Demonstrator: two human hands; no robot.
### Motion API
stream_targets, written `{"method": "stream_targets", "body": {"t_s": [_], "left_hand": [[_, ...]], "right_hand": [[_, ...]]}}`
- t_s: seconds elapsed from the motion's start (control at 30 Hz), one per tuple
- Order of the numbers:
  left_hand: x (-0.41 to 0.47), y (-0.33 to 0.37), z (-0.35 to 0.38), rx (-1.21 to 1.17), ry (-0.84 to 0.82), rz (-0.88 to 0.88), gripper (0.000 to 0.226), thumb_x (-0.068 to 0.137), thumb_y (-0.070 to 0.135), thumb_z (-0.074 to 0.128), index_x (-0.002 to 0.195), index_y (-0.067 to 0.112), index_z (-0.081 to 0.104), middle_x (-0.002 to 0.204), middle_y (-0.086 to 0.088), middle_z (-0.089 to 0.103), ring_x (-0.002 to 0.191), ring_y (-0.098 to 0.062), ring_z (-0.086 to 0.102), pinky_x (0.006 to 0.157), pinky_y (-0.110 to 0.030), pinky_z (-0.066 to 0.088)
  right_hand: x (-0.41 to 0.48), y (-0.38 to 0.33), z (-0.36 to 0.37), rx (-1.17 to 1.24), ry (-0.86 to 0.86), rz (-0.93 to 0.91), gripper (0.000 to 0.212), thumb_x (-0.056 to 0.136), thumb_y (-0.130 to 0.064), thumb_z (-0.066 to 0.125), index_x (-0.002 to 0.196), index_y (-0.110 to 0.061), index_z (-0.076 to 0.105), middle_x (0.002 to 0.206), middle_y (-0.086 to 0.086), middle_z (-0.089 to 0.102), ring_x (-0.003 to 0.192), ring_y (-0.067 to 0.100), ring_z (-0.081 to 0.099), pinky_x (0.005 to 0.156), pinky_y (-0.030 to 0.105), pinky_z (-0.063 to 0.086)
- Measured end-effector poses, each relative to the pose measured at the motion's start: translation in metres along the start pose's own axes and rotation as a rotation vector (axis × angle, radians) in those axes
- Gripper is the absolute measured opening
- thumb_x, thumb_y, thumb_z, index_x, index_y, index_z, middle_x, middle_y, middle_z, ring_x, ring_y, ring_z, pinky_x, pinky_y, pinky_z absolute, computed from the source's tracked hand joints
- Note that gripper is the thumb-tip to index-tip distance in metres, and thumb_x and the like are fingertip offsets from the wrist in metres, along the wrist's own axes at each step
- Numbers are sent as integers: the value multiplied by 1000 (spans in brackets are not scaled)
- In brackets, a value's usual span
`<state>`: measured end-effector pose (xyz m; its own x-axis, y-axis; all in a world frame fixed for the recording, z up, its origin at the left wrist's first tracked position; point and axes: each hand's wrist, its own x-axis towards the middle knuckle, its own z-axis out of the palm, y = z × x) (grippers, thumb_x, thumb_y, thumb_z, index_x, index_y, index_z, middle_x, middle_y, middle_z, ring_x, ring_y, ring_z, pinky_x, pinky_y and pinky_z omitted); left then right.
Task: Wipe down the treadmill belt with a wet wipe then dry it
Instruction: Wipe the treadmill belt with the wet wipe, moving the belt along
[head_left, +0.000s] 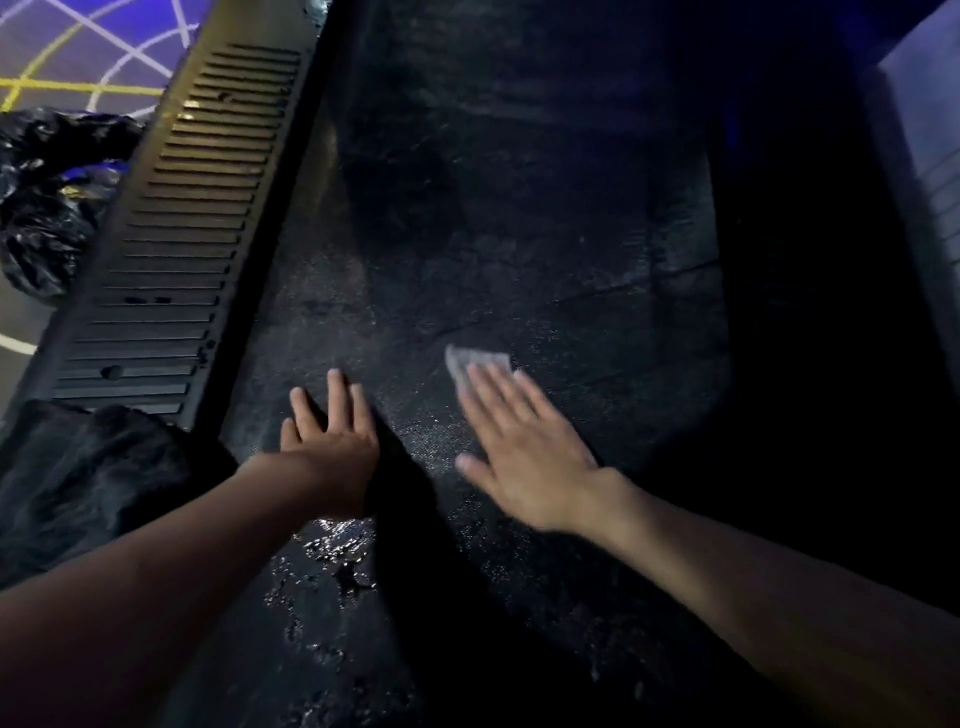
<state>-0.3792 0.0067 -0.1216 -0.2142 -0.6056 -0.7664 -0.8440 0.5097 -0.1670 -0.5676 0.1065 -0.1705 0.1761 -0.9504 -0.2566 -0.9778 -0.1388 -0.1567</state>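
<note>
Treadmill belt (519, 234) lies beneath us, glistening wet at its near end; our flat right hand (524, 452) presses a wet wipe (475, 361) on its middle, left hand (332, 447) flat alongside; wiping seems partway, drying not begun.

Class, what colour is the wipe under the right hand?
The wipe is pale grey-white; head view.

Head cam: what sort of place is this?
Probably a gym or similar fitness venue: a dark treadmill belt, a ribbed side rail to its left, and purple carpet with yellow and white lines beyond.
</note>
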Motion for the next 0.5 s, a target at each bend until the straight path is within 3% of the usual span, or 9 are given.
{"method": "stream_targets", "body": {"t_s": [0.1, 0.17, 0.2, 0.27, 0.37, 0.47, 0.5], "left_hand": [[-8, 28, -3, -124, -51, 54, 144, 64, 64, 78, 137, 34, -43, 142, -33, -43, 134, -61, -24, 108, -70, 11], [-11, 49, 3, -175, -23, 44, 145, 63, 67, 76, 136, 30, -44, 140, -32, -45, 132, -59, -29, 106, -76, 9], [-11, 55, 6, -188, -5, 23, 145, 65, 65, 76, 138, 27, -43, 141, -33, -44, 133, -59, -30, 105, -76, 9], [-11, 59, 9, -174, 47, 5, 144, 67, 58, 79, 142, 21, -39, 144, -32, -40, 136, -55, -29, 109, -72, 8], [-13, 65, 8, -65, 166, 194, 135, 73, 42, 80, 147, 22, -31, 150, -19, -39, 142, -36, -31, 118, -59, 4], [-16, 80, 9, 3, 190, 317, 115, 86, 22, 67, 147, 32, -30, 151, -19, -38, 143, -33, -30, 119, -55, 6], [-16, 83, 10, 14, 187, 306, 112, 88, 19, 64, 147, 32, -30, 151, -21, -37, 143, -35, -30, 119, -55, 6]], "right_hand": [[-18, 11, 6, -11, -13, -93, 72, 104, -56, 10, 156, -13, -17, 164, 7, -22, 150, 20, -25, 123, 45, -9], [-16, 26, 0, 15, 7, 97, 72, 104, -55, 9, 156, -13, -17, 164, 6, -22, 150, 19, -24, 124, 46, -5], [-18, 27, 0, 29, 25, 171, 73, 104, -55, 9, 156, -11, -16, 164, 8, -21, 150, 21, -24, 124, 47, -4], [-29, 19, 11, 36, 32, 106, 75, 104, -56, 9, 157, -8, -12, 164, 12, -19, 150, 24, -23, 124, 46, -6], [-47, 25, 13, -26, 21, -34, 72, 104, -55, 11, 158, -12, -6, 165, 8, -13, 152, 22, -18, 124, 45, -4], [-46, 48, 2, 31, 18, 233, 71, 103, -55, 3, 156, -12, -15, 164, 8, -20, 150, 20, -25, 123, 44, -8], [-48, 47, 5, 39, 32, 232, 73, 102, -56, 3, 156, -11, -15, 164, 9, -20, 150, 21, -25, 123, 44, -8]]}}
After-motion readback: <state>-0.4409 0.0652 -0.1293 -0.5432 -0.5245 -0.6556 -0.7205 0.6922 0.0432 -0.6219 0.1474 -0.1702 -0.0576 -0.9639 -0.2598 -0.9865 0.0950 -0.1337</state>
